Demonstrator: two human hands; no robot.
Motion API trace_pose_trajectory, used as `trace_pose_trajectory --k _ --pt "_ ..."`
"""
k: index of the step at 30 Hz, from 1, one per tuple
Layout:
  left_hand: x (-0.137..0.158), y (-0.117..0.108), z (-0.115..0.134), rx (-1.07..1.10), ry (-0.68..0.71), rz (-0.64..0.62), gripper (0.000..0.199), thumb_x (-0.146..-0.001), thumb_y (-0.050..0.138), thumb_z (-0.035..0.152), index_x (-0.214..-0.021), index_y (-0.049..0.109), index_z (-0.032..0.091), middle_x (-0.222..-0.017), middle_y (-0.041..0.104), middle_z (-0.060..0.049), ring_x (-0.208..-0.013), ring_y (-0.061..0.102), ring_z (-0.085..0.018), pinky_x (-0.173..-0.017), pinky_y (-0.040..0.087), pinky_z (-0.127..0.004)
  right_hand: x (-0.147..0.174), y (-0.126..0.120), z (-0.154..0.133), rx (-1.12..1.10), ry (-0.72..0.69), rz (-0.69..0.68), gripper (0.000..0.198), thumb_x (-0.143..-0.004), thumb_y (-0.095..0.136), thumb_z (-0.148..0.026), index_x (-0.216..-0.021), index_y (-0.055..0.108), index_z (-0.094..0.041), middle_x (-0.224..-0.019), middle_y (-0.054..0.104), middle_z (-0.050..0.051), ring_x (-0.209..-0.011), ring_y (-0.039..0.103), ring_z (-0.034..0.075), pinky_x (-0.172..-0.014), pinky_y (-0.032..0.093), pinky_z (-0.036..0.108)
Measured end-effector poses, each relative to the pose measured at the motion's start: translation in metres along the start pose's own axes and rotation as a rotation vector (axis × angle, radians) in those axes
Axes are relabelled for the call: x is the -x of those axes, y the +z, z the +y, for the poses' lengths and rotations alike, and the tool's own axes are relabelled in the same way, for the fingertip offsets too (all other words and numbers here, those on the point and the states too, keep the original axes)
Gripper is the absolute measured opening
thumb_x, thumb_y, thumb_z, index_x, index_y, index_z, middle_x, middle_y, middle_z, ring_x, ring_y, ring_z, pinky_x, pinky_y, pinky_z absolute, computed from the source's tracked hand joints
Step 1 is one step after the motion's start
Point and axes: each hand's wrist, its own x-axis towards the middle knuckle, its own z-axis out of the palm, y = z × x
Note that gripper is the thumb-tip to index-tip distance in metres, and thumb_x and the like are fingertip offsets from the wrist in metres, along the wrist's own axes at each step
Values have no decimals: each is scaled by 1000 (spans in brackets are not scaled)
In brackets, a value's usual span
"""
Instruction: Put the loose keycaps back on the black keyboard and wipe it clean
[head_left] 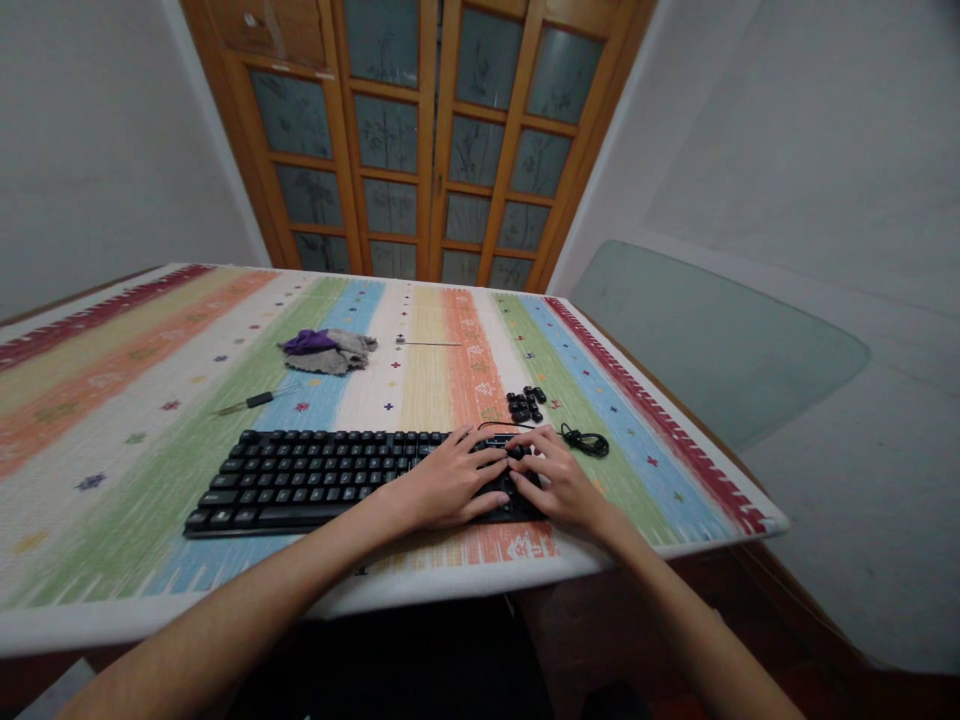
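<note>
A black keyboard (307,482) lies along the near edge of the table. My left hand (450,482) rests across its right part, palm down, with the fingers stretched out and apart toward the number pad. From the right, my right hand (556,474) reaches over the same pad with bent fingers. Its fingertips close around what looks like a small black keycap (516,453), partly covered by the fingers. Both hands' fingertips nearly meet there. Just behind the keyboard sits a cluster of loose black keycaps (526,404). Much of the number pad is hidden under my hands.
A coiled black cable (587,441) lies right of my right hand. Farther back are a grey and purple cloth (328,351), a thin rod-like tool (429,344) and a dark-handled wire tool (260,399). A striped cloth covers the table (135,440); glass-paned doors stand beyond.
</note>
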Motion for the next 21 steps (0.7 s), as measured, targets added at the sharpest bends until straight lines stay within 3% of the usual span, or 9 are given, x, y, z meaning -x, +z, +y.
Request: trace_pose_trajectory --k 15,21 --pt "-3 -2 -4 17 12 8 39 -103 50 46 -126 63 18 -132 67 -10 -142 40 -30 -118 31 -50 -1 -1 1 -48 66 -11 16 -94 62 -19 -79 66 -21 -114 67 9 -105 56 26 -96 46 51" --pt "-3 -2 -2 -15 12 -3 42 -103 49 50 -125 64 18 -135 65 -10 -144 38 -30 -120 28 -50 0 -1 2 -49 66 -22 13 -93 62 -18 -82 67 -21 -116 66 9 -107 56 26 -95 47 50"
